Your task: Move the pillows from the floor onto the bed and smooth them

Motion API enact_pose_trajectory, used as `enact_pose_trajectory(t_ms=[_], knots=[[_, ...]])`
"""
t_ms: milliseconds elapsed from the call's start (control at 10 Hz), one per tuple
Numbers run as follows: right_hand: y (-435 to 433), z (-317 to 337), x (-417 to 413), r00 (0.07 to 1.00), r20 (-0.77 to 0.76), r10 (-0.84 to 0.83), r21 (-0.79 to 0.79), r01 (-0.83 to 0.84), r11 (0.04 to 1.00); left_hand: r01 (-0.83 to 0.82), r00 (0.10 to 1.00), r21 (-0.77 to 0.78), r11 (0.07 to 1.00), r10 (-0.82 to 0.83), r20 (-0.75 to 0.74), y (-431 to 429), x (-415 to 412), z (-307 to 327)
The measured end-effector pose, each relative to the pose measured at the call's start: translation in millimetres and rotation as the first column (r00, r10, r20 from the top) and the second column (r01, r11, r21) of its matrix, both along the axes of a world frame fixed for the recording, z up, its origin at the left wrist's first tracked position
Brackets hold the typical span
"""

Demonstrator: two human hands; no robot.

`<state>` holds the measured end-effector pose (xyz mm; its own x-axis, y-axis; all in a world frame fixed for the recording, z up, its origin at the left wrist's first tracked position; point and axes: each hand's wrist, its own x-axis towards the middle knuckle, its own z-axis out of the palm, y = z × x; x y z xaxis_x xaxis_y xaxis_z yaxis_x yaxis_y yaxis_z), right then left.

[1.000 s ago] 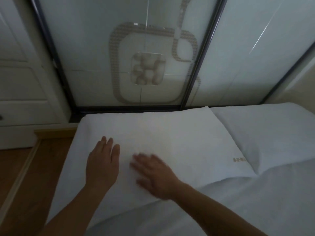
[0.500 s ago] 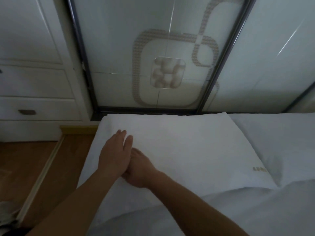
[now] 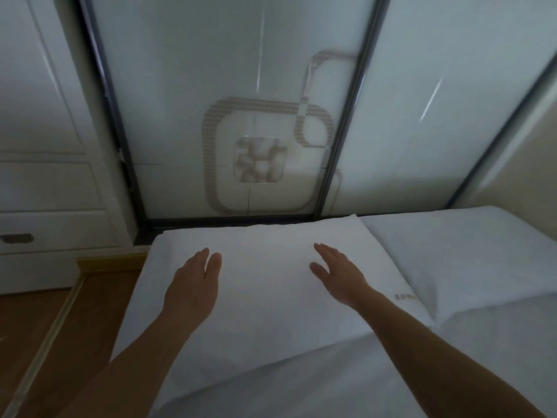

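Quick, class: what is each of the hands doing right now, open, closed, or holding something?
Left hand: open, flat on the near pillow, holding nothing.
Right hand: open, fingers spread on the same pillow, holding nothing.

We see matt white cloth on the near pillow (image 3: 271,285) and the right pillow (image 3: 470,251), smooth with few creases, frosted glossy glass in the far sliding doors (image 3: 211,86) with dark metal frames, and brown wood floor (image 3: 45,327) at left.
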<state>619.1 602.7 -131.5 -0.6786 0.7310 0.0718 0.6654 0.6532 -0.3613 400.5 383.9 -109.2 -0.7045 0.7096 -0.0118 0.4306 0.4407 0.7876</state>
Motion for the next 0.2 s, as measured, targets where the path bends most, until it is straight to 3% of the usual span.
enact_pose_trajectory(t_ms=[200], knots=[[-16.8,37.9,41.5,0.995,-0.095,0.019,0.035,-0.016,0.999,0.061,0.993,0.123,0.991,-0.048,-0.106,3.4,36.9,39.9]])
